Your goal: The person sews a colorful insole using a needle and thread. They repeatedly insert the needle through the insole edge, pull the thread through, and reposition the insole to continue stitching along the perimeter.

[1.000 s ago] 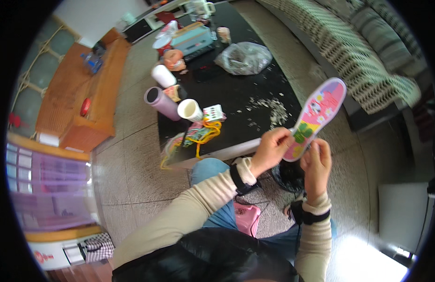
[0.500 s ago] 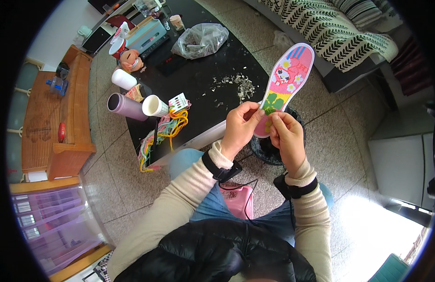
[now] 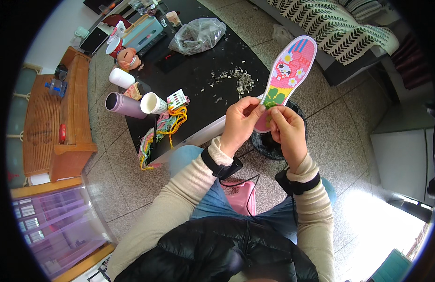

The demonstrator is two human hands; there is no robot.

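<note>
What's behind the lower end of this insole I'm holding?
A dark bin shows around the insole and your right hand, with speckled floor tiles beyond. The insole and that hand cover part of the bin; whatever lies there can't be seen.

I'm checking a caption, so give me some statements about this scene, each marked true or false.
1. The left hand and right hand touch the insole. True.
2. The insole is plain black. False: it is multicoloured.
3. Coloured threads lie beside the white cup. True.
4. A clear plastic bag rests on the black table. True.
5. The clear plastic bag is nearer the person than the white cup. False: the white cup is nearer.
</note>
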